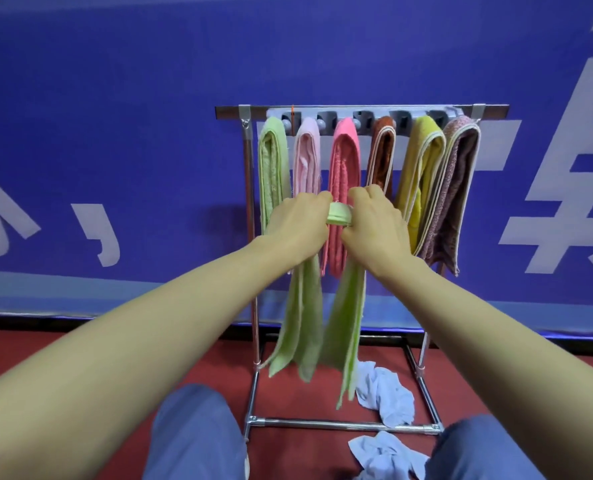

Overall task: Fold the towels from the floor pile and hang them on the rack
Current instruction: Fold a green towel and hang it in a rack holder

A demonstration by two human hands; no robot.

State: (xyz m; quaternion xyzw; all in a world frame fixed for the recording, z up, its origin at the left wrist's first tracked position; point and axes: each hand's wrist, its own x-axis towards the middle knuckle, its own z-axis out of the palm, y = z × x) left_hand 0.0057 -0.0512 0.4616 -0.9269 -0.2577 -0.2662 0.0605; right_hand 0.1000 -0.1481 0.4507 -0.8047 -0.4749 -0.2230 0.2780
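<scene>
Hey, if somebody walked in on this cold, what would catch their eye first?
Probably the two hands, left hand and right hand, meeting mid-frame and gripping a green towel whose ends dangle toward the red floor. Right behind them, the rack carries a colourful row of six folded towels against a blue wall. Pale blue towels lie crumpled at the rack's base.

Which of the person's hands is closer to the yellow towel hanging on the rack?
The right hand. It grips the green towel just beside the yellow towel, almost level with its lower half. The left hand holds the same towel farther left, in front of the pink ones.
</scene>
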